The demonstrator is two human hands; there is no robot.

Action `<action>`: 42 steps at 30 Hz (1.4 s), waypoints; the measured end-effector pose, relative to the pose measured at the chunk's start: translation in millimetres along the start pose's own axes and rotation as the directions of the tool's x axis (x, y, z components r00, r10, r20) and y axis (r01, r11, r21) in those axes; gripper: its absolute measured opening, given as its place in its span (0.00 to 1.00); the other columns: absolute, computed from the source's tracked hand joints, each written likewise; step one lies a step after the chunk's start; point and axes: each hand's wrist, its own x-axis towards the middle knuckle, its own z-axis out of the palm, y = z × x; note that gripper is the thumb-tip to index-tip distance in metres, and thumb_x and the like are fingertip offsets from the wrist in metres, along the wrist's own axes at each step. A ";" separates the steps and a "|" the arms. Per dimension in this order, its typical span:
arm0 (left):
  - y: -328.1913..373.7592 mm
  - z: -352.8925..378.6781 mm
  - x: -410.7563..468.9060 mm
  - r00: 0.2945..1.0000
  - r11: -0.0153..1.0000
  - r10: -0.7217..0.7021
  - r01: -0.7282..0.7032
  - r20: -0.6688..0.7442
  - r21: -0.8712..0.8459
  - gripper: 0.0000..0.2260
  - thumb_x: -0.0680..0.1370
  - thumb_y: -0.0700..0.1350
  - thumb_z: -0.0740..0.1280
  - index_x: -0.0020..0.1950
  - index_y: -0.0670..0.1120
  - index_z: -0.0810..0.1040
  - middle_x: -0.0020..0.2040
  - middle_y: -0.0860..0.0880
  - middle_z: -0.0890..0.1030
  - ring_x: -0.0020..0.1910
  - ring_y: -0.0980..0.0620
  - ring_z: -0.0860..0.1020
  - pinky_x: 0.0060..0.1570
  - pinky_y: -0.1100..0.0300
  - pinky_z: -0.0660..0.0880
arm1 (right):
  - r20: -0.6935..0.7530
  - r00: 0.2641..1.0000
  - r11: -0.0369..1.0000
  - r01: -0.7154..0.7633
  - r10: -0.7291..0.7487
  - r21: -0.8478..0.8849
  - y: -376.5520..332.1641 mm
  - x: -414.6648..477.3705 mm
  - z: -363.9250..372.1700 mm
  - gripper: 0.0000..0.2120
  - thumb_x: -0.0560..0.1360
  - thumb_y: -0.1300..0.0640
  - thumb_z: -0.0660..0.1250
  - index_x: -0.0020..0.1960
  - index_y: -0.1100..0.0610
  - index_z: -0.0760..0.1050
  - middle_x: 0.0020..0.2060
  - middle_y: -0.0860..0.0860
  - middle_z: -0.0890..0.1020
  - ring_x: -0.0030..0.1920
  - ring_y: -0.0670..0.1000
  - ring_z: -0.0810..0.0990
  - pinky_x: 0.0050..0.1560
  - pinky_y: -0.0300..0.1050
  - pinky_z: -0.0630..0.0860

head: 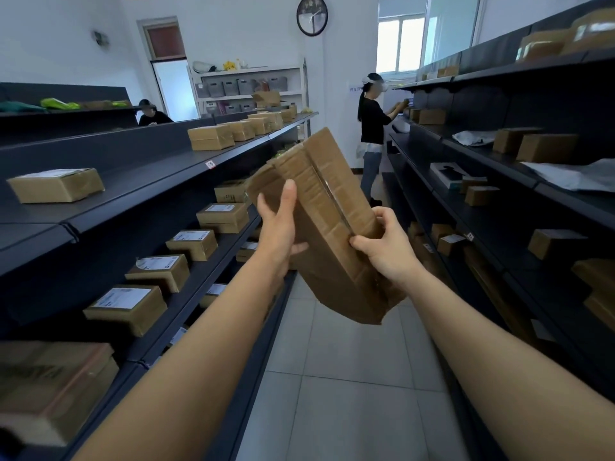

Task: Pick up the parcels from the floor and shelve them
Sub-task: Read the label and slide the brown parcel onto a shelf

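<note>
A long brown cardboard parcel (327, 207) is held tilted in mid-air in the aisle, its far end raised. My left hand (279, 227) grips its left side, thumb on the top face. My right hand (386, 247) grips its right edge near the taped seam. Dark shelves on the left (139, 181) hold several taped cardboard parcels with white labels. Dark shelves on the right (499, 161) hold more boxes and grey bags.
A tiled floor aisle (349, 377) runs between the two shelf units. A person in a black top (372, 134) stands at the far end by the right shelves. Another person sits behind the left shelving (151, 114).
</note>
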 end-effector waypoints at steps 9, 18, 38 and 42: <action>-13.2 13.5 -5.3 0.969 0.999 0.017 -0.004 -0.245 0.054 0.58 0.64 0.53 0.80 0.79 0.52 0.41 0.74 0.42 0.62 0.70 0.43 0.67 0.67 0.43 0.70 | -0.112 0.982 0.938 0.106 -0.151 -0.331 -10.9 -12.2 46.1 0.27 0.70 0.55 0.72 0.65 0.52 0.66 0.54 0.47 0.68 0.57 0.52 0.71 0.64 0.54 0.66; 0.5 16.8 -5.4 0.885 0.977 -0.109 0.179 -0.453 0.113 0.65 0.64 0.61 0.78 0.77 0.46 0.28 0.75 0.41 0.56 0.72 0.38 0.62 0.70 0.38 0.65 | -0.055 0.938 0.791 0.258 -0.344 -0.554 -18.9 -25.2 65.0 0.24 0.71 0.54 0.72 0.64 0.56 0.68 0.59 0.53 0.73 0.59 0.54 0.71 0.59 0.47 0.66; 4.7 2.0 -22.9 0.943 0.963 -0.257 0.268 -0.211 0.028 0.65 0.51 0.64 0.71 0.79 0.51 0.37 0.71 0.41 0.67 0.63 0.39 0.72 0.63 0.40 0.72 | 0.131 0.991 0.931 0.077 -0.032 -0.357 -8.8 0.0 23.3 0.34 0.77 0.35 0.55 0.76 0.54 0.63 0.74 0.53 0.67 0.71 0.55 0.67 0.72 0.60 0.64; -0.1 2.9 -22.0 0.950 0.959 -0.263 0.277 -0.165 0.064 0.60 0.54 0.63 0.72 0.79 0.52 0.45 0.67 0.41 0.70 0.60 0.40 0.74 0.62 0.40 0.73 | 0.036 0.994 0.902 -0.077 0.102 -0.424 -4.7 4.0 12.4 0.53 0.61 0.21 0.54 0.77 0.53 0.59 0.74 0.54 0.67 0.71 0.60 0.69 0.69 0.63 0.68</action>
